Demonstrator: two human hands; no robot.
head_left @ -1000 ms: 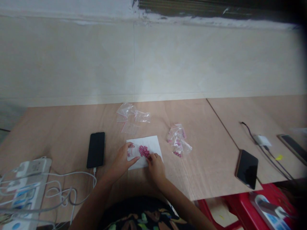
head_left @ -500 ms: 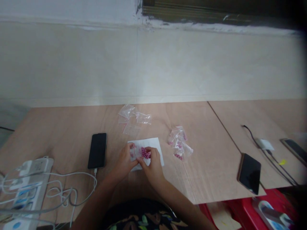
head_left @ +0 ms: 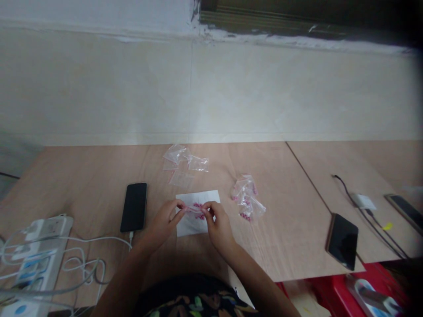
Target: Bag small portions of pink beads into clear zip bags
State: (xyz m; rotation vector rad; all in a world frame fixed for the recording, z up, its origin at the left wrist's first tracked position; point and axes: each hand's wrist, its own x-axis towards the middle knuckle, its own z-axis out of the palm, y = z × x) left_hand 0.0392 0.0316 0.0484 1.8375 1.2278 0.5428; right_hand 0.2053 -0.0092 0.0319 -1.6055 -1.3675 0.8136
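Note:
Over a white sheet of paper (head_left: 191,229), a small clear zip bag (head_left: 192,209) is stretched sideways, seen nearly edge-on. My left hand (head_left: 167,218) pinches its left end between thumb and fingers. The right end is pinched in my right hand (head_left: 218,222). Pink beads (head_left: 200,216) show just above and below the strip of the bag; I cannot tell whether they lie inside it or on the paper beneath. To the right of the paper, several clear bags with pink beads (head_left: 246,200) lie in a pile.
Flat clear bags (head_left: 180,165) lie beyond the paper. On the left are a black phone (head_left: 134,207) on a white cable and a power strip (head_left: 42,259) with tangled cords. Another phone (head_left: 343,241), a white adapter (head_left: 363,201) and a red stool (head_left: 337,286) are on the right.
The bag, held upright and open-looking before with beads bunched at its right end, is now drawn out thin between both hands. My right hand has shifted slightly right.

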